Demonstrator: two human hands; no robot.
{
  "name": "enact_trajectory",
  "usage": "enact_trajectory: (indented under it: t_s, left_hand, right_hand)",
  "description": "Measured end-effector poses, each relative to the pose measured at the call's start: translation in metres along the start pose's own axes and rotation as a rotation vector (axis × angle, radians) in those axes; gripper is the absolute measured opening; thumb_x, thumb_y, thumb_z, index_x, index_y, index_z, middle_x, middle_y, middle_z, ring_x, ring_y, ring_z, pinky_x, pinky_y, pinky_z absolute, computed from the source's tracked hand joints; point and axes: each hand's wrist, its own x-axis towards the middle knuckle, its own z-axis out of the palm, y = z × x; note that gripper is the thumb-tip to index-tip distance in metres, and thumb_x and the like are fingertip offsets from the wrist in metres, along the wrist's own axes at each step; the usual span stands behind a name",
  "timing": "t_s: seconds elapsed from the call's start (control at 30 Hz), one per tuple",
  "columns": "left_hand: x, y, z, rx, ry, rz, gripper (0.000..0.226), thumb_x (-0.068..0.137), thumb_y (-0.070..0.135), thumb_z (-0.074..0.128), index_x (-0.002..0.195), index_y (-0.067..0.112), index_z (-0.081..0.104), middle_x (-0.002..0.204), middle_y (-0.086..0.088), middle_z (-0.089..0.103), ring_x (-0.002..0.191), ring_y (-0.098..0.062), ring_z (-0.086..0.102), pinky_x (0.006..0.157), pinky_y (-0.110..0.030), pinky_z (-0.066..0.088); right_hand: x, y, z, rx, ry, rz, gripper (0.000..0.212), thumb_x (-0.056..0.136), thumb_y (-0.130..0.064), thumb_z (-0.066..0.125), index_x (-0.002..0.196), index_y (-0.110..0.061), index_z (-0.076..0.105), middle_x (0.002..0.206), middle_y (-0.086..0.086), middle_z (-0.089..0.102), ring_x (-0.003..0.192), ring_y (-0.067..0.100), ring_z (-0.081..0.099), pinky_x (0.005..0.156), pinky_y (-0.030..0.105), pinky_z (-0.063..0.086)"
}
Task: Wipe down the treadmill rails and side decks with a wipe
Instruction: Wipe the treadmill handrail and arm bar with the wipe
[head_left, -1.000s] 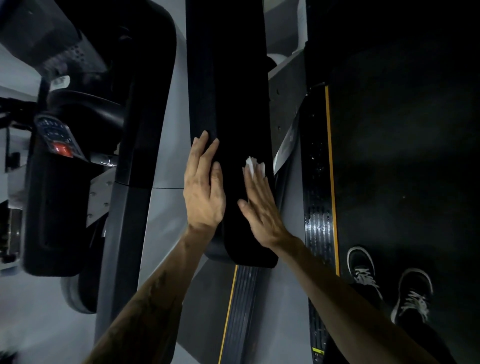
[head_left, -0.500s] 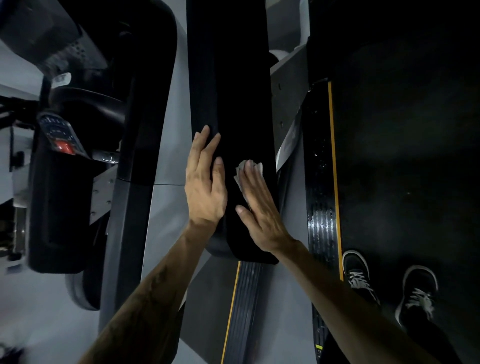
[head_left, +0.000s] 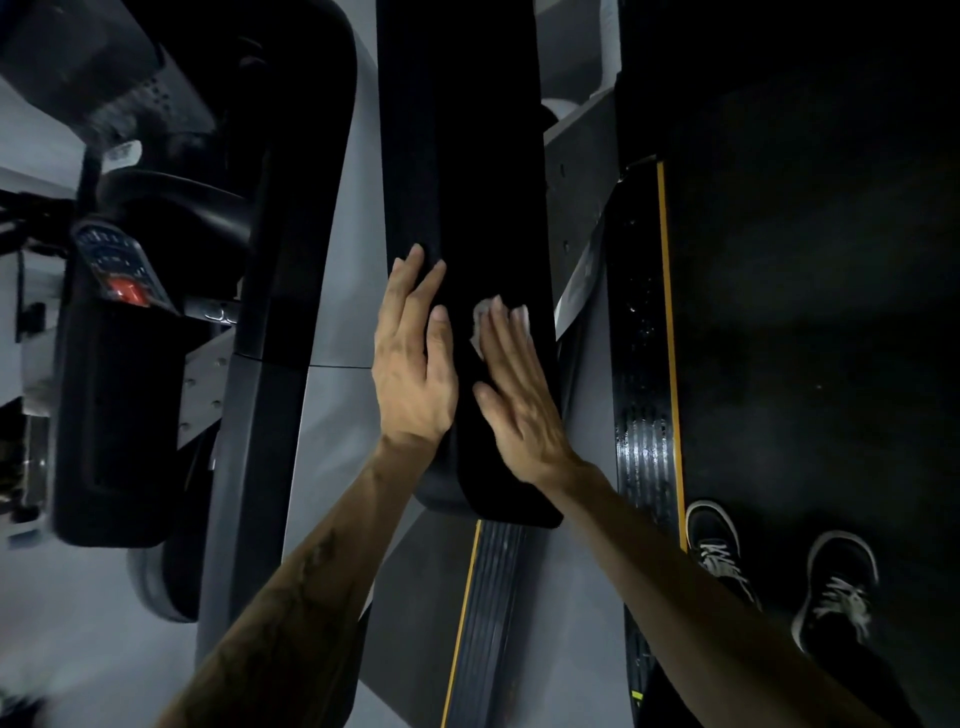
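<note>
A wide black padded treadmill rail runs down the middle of the view and ends in a rounded tip near my wrists. My left hand lies flat with straight fingers against the rail's left edge. My right hand presses flat on the rail's top, with a small white wipe under its fingers; only the wipe's edge shows past the fingertips. To the right, the glossy black side deck with a yellow stripe borders the dark running belt.
My two dark sneakers stand on the belt at lower right. A neighbouring treadmill's ribbed side deck with a yellow edge lies below the rail. Another machine with a console and a red button stands at left on grey floor.
My right hand has slid the wipe a little to the left across the rail top, so more of the wipe shows. My left hand has stayed in place.
</note>
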Motion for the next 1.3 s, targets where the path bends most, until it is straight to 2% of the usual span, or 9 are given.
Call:
enact_trajectory:
  t_s: [0.2, 0.33, 0.47, 0.57, 0.7, 0.8, 1.0, 1.17, 1.3]
  left_hand:
    - [0.0, -0.002, 0.001, -0.002, 0.005, 0.021, 0.039, 0.11, 0.013, 0.038, 0.145, 0.005, 0.055, 0.16, -0.007, 0.043, 0.154, -0.022, 0.03, 0.122, -0.051, 0.032]
    - [-0.001, -0.002, -0.001, -0.01, 0.0, 0.029, 0.041, 0.11, 0.016, 0.037, 0.144, 0.004, 0.055, 0.16, -0.009, 0.043, 0.153, -0.024, 0.031, 0.123, -0.049, 0.031]
    - [-0.002, -0.005, -0.002, -0.017, -0.027, 0.019, 0.043, 0.111, 0.02, 0.036, 0.147, 0.006, 0.053, 0.162, -0.008, 0.04, 0.155, -0.024, 0.028, 0.124, -0.051, 0.028]
    - [-0.006, -0.006, -0.003, -0.017, -0.051, 0.022, 0.043, 0.111, 0.017, 0.037, 0.151, 0.007, 0.048, 0.165, -0.006, 0.035, 0.157, -0.023, 0.023, 0.125, -0.052, 0.024]
    - [-0.015, -0.004, -0.005, -0.004, -0.061, 0.015, 0.043, 0.112, 0.015, 0.038, 0.153, 0.007, 0.045, 0.166, -0.005, 0.032, 0.157, -0.02, 0.021, 0.128, -0.039, 0.022]
    - [-0.025, -0.004, -0.008, 0.001, -0.06, 0.031, 0.042, 0.112, 0.011, 0.039, 0.153, 0.006, 0.045, 0.166, -0.006, 0.033, 0.157, -0.021, 0.022, 0.127, -0.033, 0.022]
    - [-0.058, -0.002, -0.009, 0.024, -0.027, 0.035, 0.044, 0.108, 0.001, 0.041, 0.152, 0.005, 0.046, 0.165, -0.008, 0.035, 0.157, -0.022, 0.023, 0.126, -0.042, 0.026]
    - [-0.072, -0.001, -0.005, 0.025, 0.043, 0.047, 0.045, 0.104, 0.003, 0.038, 0.147, 0.003, 0.052, 0.16, -0.011, 0.042, 0.154, -0.026, 0.03, 0.124, -0.048, 0.031]
    - [-0.07, 0.0, -0.003, 0.059, 0.091, 0.062, 0.045, 0.102, 0.006, 0.039, 0.143, 0.005, 0.058, 0.156, -0.01, 0.048, 0.151, -0.026, 0.037, 0.119, -0.052, 0.036]
  right_hand:
    - [-0.058, -0.034, 0.007, 0.139, -0.091, -0.013, 0.067, 0.109, -0.041, 0.026, 0.161, 0.001, 0.016, 0.172, 0.011, 0.005, 0.159, 0.037, 0.0, 0.128, 0.058, 0.006]
    - [-0.03, -0.032, 0.011, 0.076, -0.037, -0.055, 0.064, 0.111, -0.04, 0.017, 0.16, 0.0, 0.016, 0.171, 0.016, 0.008, 0.159, 0.035, 0.002, 0.127, 0.059, 0.005]
    - [0.004, -0.012, 0.005, 0.012, 0.006, 0.023, 0.061, 0.11, -0.031, 0.024, 0.16, 0.002, 0.018, 0.17, 0.021, 0.007, 0.159, 0.029, -0.002, 0.128, 0.057, 0.004]
    - [-0.018, -0.001, 0.008, 0.054, 0.02, 0.018, 0.065, 0.112, -0.038, 0.02, 0.159, 0.006, 0.017, 0.17, 0.022, 0.003, 0.159, 0.029, -0.004, 0.128, 0.055, 0.001]
    - [-0.071, -0.012, 0.021, 0.235, -0.013, 0.045, 0.068, 0.112, -0.041, 0.024, 0.16, 0.004, 0.013, 0.172, 0.015, -0.002, 0.158, 0.038, -0.003, 0.122, 0.07, 0.016]
    - [-0.075, -0.032, 0.028, 0.226, -0.011, 0.031, 0.069, 0.111, -0.044, 0.019, 0.16, 0.005, 0.014, 0.172, 0.016, 0.001, 0.159, 0.037, 0.0, 0.122, 0.07, 0.012]
    - [-0.037, -0.024, 0.015, 0.09, -0.012, 0.058, 0.064, 0.111, -0.041, 0.017, 0.162, -0.002, 0.013, 0.172, 0.016, 0.001, 0.159, 0.026, -0.006, 0.129, 0.054, 0.0]
    - [-0.073, -0.011, 0.02, 0.178, -0.012, 0.057, 0.062, 0.113, -0.033, 0.023, 0.159, 0.007, 0.011, 0.171, 0.02, -0.001, 0.159, 0.037, -0.001, 0.123, 0.069, 0.009]
    - [-0.115, -0.031, 0.021, 0.272, -0.034, 0.106, 0.06, 0.109, -0.021, 0.032, 0.159, 0.005, 0.012, 0.172, 0.015, 0.002, 0.159, 0.034, 0.0, 0.123, 0.068, 0.013]
